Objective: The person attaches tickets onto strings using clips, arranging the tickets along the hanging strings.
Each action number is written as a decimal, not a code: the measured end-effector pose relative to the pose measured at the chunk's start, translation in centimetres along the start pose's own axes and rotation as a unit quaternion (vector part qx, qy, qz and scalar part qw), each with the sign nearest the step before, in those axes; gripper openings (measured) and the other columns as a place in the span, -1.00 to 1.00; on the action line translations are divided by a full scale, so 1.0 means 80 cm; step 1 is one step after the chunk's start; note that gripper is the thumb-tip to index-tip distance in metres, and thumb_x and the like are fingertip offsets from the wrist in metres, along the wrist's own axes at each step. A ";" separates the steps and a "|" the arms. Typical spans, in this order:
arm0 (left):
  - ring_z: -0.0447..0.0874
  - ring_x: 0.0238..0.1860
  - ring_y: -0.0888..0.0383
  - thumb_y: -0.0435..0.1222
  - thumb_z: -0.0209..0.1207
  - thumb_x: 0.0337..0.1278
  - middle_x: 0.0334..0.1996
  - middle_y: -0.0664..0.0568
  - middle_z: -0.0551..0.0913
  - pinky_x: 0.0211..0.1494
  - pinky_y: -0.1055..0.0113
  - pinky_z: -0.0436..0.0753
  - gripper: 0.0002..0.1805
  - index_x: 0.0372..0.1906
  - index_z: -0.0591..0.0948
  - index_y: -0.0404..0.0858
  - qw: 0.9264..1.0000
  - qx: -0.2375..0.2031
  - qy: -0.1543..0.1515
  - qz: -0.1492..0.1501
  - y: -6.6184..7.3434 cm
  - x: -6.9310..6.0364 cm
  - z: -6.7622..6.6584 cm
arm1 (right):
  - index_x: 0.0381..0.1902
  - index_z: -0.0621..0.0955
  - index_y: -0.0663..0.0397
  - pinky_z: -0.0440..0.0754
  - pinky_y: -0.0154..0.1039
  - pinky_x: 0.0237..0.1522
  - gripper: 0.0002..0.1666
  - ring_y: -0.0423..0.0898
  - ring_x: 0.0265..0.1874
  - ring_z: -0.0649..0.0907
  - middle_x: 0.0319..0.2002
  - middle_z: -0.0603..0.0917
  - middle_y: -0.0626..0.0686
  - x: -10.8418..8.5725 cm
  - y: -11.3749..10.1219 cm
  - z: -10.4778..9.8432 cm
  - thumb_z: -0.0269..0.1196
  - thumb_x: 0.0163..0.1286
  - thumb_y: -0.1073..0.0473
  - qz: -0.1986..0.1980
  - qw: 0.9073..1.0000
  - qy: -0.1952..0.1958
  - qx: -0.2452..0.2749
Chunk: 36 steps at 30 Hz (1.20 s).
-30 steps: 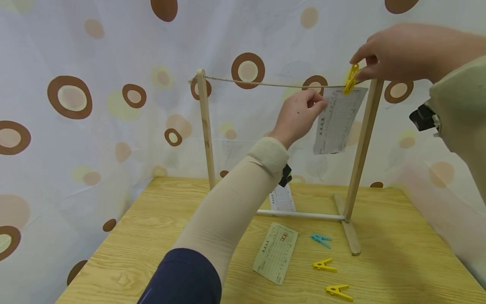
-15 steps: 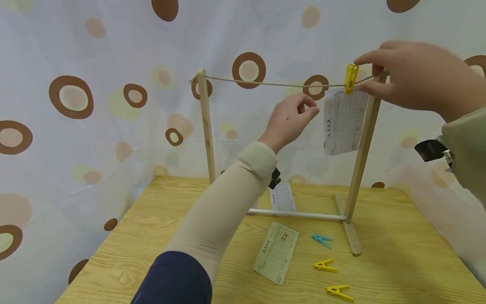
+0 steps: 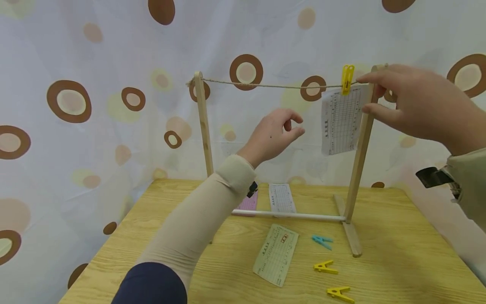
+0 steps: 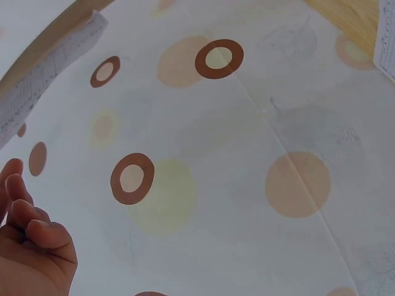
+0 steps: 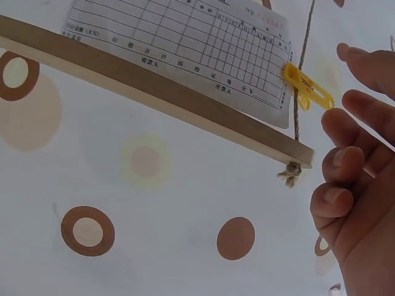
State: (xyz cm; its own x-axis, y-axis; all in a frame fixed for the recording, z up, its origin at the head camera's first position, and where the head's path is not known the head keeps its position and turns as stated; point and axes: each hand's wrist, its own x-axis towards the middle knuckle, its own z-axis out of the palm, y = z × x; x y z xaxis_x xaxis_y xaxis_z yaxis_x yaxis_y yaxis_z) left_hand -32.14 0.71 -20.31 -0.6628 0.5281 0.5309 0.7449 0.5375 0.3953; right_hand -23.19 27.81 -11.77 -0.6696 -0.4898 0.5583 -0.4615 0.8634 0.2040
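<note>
A white printed form (image 3: 341, 122) hangs from the string (image 3: 265, 85) near its right end, held by a yellow clothespin (image 3: 347, 80). Just right of that clothespin, my right hand (image 3: 421, 103) has thumb and forefinger spread apart and holds nothing. In the right wrist view the clothespin (image 5: 308, 86) bites the form's edge and the string, and my right hand (image 5: 364, 179) is apart from it. My left hand (image 3: 273, 133) is in the air left of the form, its fingers loosely bent around nothing. The left wrist view shows that hand (image 4: 37, 253) at the lower left.
A wooden frame with a right post (image 3: 360, 169) and left post (image 3: 205, 126) carries the string; a white bar (image 3: 303, 215) joins it below. On the table (image 3: 395, 261) lie a green form (image 3: 276, 254), a white form (image 3: 282, 198), a pink form (image 3: 248, 203), a blue clothespin (image 3: 322, 241) and two yellow clothespins (image 3: 325, 267).
My right hand has let go of the yellow clothespin and moved right and down. The left hand has left the form's edge, going left and down. The form now hangs from the clothespin alone.
</note>
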 end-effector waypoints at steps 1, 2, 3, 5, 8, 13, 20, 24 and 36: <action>0.41 -0.22 0.18 -0.10 0.17 0.45 -0.22 0.07 0.50 -0.12 0.38 0.40 -0.68 0.15 0.60 -0.15 1.000 0.004 -0.006 0.002 -0.001 -0.004 0.000 | 0.34 0.48 0.26 0.47 -0.01 -0.41 -0.32 0.04 -0.41 0.46 -0.18 0.56 0.19 -0.003 -0.001 0.003 0.41 0.31 0.19 0.000 1.000 -0.004 -0.001; 0.41 -0.21 0.18 -0.10 0.18 0.45 -0.21 0.07 0.50 -0.12 0.38 0.40 -0.68 0.15 0.60 -0.14 1.000 0.008 -0.013 0.005 -0.002 -0.008 0.000 | 0.35 0.47 0.26 0.46 -0.02 -0.41 -0.31 0.03 -0.42 0.46 -0.17 0.56 0.19 -0.007 -0.002 0.007 0.42 0.31 0.18 0.001 1.000 -0.009 0.000; 0.41 -0.20 0.18 -0.09 0.18 0.45 -0.20 0.08 0.49 -0.11 0.37 0.41 -0.67 0.16 0.59 -0.14 1.000 0.012 -0.021 0.006 -0.003 -0.013 0.000 | 0.35 0.47 0.26 0.45 -0.03 -0.42 -0.31 0.02 -0.42 0.44 -0.17 0.56 0.18 -0.010 -0.003 0.011 0.42 0.32 0.18 0.002 1.000 -0.014 0.000; 0.42 -0.18 0.17 -0.09 0.17 0.45 -0.17 0.08 0.49 -0.10 0.36 0.41 -0.65 0.19 0.58 -0.13 0.999 0.021 -0.036 0.009 -0.006 -0.022 0.001 | 0.34 0.50 0.24 0.43 -0.07 -0.45 -0.32 -0.02 -0.45 0.42 -0.18 0.57 0.14 -0.018 -0.005 0.020 0.43 0.31 0.16 0.002 1.000 -0.019 0.003; 0.43 -0.15 0.16 -0.07 0.17 0.45 -0.14 0.08 0.49 -0.08 0.36 0.42 -0.61 0.24 0.56 -0.13 0.998 0.027 -0.057 0.009 -0.013 -0.039 0.005 | 0.30 0.54 0.21 0.40 -0.12 -0.48 -0.35 -0.08 -0.49 0.39 -0.21 0.57 0.07 -0.030 -0.010 0.034 0.45 0.29 0.15 0.002 1.000 -0.020 0.013; 0.44 -0.22 0.17 -0.05 0.17 0.45 -0.13 0.09 0.47 -0.13 0.33 0.48 -0.59 0.25 0.55 -0.13 0.997 0.025 -0.071 0.016 -0.028 -0.071 0.019 | 0.26 0.58 0.15 0.39 -0.17 -0.49 -0.40 -0.14 -0.52 0.37 -0.24 0.55 0.00 -0.056 -0.018 0.065 0.45 0.30 0.12 0.015 0.998 -0.029 0.044; 0.49 -0.19 0.20 -0.03 0.18 0.44 -0.14 0.16 0.50 -0.12 0.30 0.51 -0.57 0.27 0.55 -0.11 0.995 0.031 -0.092 -0.007 -0.045 -0.102 0.036 | 0.23 0.60 0.11 0.45 -0.20 -0.46 -0.48 -0.19 -0.52 0.44 -0.21 0.54 -0.03 -0.099 -0.019 0.111 0.39 0.37 0.08 0.046 0.991 -0.089 0.088; 0.49 -0.14 0.22 -0.01 0.20 0.41 -0.11 0.17 0.50 -0.07 0.31 0.52 -0.53 0.28 0.56 -0.11 0.991 0.051 -0.123 -0.024 -0.057 -0.116 0.043 | 0.22 0.61 0.05 0.38 -0.23 -0.49 -0.53 -0.20 -0.51 0.37 -0.22 0.53 -0.07 -0.122 -0.017 0.136 0.36 0.40 0.05 0.055 0.987 -0.099 0.110; 0.58 -0.09 0.20 0.02 0.26 0.32 0.01 0.11 0.61 -0.03 0.30 0.55 -0.48 0.30 0.59 -0.06 0.962 0.130 -0.238 -0.030 -0.099 -0.159 0.101 | 0.25 0.60 0.09 0.35 -0.28 -0.49 -0.47 -0.25 -0.51 0.35 -0.28 0.50 -0.18 -0.191 -0.034 0.227 0.33 0.44 -0.05 0.096 0.960 -0.151 0.214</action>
State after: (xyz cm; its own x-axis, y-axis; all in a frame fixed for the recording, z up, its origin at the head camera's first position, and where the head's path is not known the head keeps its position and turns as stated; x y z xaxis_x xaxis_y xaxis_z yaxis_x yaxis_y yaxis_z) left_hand -30.20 -4.98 -36.22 -0.7097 0.6993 0.0854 0.7013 0.6897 0.1805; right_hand -22.29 30.73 -35.49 -0.8745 -0.3961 0.2799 -0.4668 0.8438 -0.2645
